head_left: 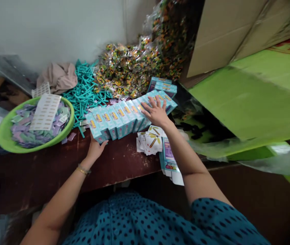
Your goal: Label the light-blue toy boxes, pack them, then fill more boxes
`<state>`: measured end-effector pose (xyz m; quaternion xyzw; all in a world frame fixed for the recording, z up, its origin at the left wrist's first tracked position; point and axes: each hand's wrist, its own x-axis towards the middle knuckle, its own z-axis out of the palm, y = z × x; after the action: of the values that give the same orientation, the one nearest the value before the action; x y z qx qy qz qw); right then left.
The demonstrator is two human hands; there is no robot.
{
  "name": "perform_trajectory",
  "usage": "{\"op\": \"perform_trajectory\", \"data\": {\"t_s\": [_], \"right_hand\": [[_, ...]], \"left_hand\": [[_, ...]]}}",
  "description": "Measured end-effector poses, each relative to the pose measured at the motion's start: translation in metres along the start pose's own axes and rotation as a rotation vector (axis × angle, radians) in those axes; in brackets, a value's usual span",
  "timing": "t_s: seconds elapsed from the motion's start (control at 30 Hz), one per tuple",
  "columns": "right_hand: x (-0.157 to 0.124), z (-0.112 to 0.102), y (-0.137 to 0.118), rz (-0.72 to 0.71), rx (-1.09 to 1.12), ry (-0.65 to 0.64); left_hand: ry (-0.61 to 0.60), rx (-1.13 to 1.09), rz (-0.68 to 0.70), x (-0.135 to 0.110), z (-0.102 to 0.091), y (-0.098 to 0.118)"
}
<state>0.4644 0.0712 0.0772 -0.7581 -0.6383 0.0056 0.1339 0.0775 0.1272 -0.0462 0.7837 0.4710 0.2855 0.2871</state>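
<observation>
A slanting row of several light-blue small boxes (120, 117) with yellow and purple print stands on the dark red table (124, 154). My left hand (95, 149) is at the row's near left end, closed around the lower corner of the end box (95, 126); its thumb shows in front, while the other fingers are mostly hidden. My right hand (156, 112) lies with spread fingers over the tops of boxes toward the right end. Just below it are a loose pile of white printed cards (151, 141) and flattened blue cartons (169, 156), partly covered by my right forearm.
To the left, a green basin (3, 136) holds small sachets and printed sticker sheets (45, 114). Behind the row lie teal sticks (85, 81), a beige cloth (58, 78) and clear bags of colourful pieces (129, 68). Cardboard (218, 30) and green sheeting (257, 92) take up the right side.
</observation>
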Motion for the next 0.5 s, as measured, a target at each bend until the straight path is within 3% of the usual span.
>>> {"op": "perform_trajectory", "data": {"t_s": [0.13,0.3,0.4,0.5], "right_hand": [[0.01,-0.011,0.053,0.096,-0.01,-0.033],[0.016,-0.023,0.116,0.194,0.017,0.051],[0.02,-0.027,0.135,0.303,0.076,0.222],[0.029,-0.026,0.135,0.443,0.195,0.332]], "left_hand": [[0.004,0.062,-0.004,0.001,-0.002,-0.004],[-0.045,0.096,0.02,0.005,-0.006,-0.006],[-0.036,0.12,0.029,0.006,-0.008,-0.006],[-0.038,0.13,0.049,0.006,-0.009,-0.006]]}}
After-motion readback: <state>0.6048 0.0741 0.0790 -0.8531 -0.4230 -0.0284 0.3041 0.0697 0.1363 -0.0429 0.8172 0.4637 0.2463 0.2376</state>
